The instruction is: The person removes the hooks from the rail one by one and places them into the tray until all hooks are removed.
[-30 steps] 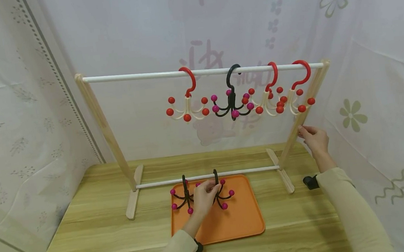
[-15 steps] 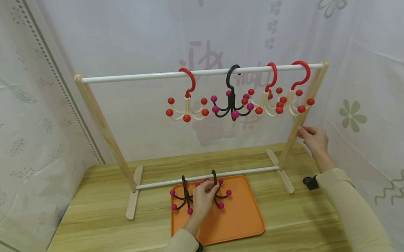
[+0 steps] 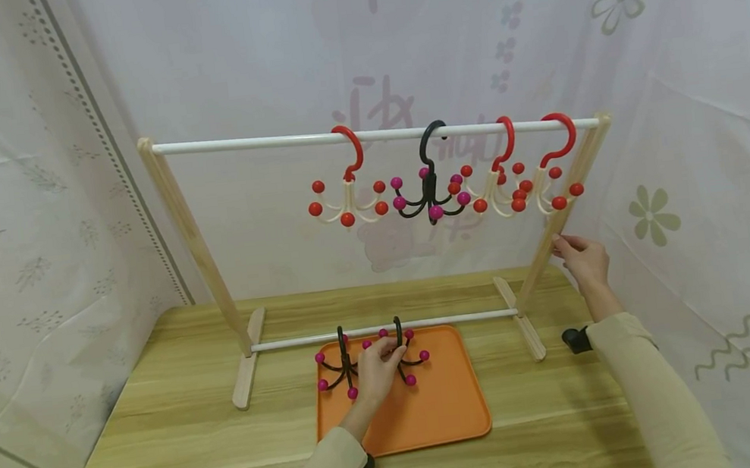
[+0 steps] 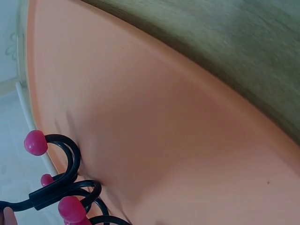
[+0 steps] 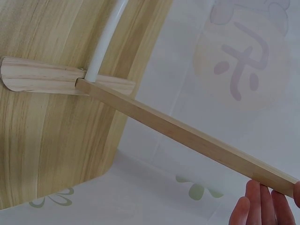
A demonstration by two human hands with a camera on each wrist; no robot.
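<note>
My left hand (image 3: 377, 371) pinches the neck of a black multi-arm hook hanger (image 3: 398, 332) with magenta ball tips, over the orange tray (image 3: 429, 419). In the left wrist view that hanger (image 4: 49, 191) is at the lower left, with only a fingertip showing at the edge. To its left, a second black hanger (image 3: 345, 367) stands on the tray, partly behind my left hand. My right hand (image 3: 586, 261) grips the right wooden post (image 3: 542, 258) of the rack. In the right wrist view, fingers (image 5: 267, 199) touch the post's underside, and the thumb is at the frame edge.
From the rack's white top rod (image 3: 242, 143) hang a cream hanger (image 3: 347, 195) with a red hook, a black one (image 3: 431, 190), and two more cream ones at the right. A lower white rod (image 3: 466, 317) runs behind the tray. Curtains enclose the wooden table (image 3: 184, 437).
Early on, the pinched hanger shifts slightly left and turns a little in my left hand. My right hand stays on the post, and the hanging hangers stay in place.
</note>
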